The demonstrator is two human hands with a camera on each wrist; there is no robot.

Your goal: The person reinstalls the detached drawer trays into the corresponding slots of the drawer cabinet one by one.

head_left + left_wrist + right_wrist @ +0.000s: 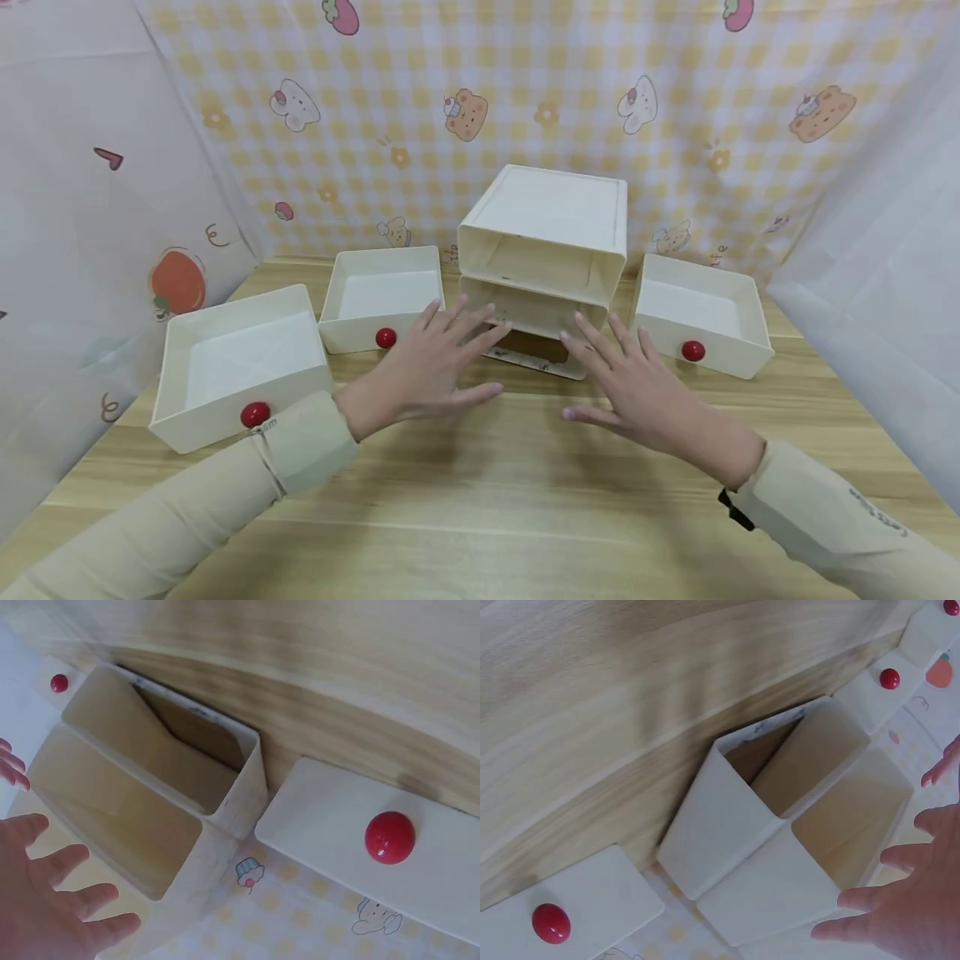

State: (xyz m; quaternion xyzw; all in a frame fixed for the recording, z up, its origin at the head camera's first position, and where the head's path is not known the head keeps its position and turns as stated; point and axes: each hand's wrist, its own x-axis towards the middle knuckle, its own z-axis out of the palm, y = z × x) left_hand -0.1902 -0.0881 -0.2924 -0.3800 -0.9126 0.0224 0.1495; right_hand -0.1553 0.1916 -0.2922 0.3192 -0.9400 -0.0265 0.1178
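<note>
A cream-coloured stack of three open drawer housings [551, 204] stands at the back centre, openings facing me, with no drawers inside. My left hand [431, 362] is held palm down before its left side, fingers spread and holding nothing. On the other side my right hand [641, 387] does likewise, its thumb pointing inward. From above, the fingertips overlap the lower housings. In the left wrist view, spread fingers of the left hand [45, 907] show beside the openings. The right wrist view has the right hand [915, 900] near the upper housings.
Two cream drawers with red knobs stand left of the stack: a nearer drawer [202, 429] and a farther drawer [348, 335]. A third drawer [731, 354] stands to the right. Behind the wooden table [510, 517] hangs a yellow checked curtain [547, 75]; white cloth borders both sides.
</note>
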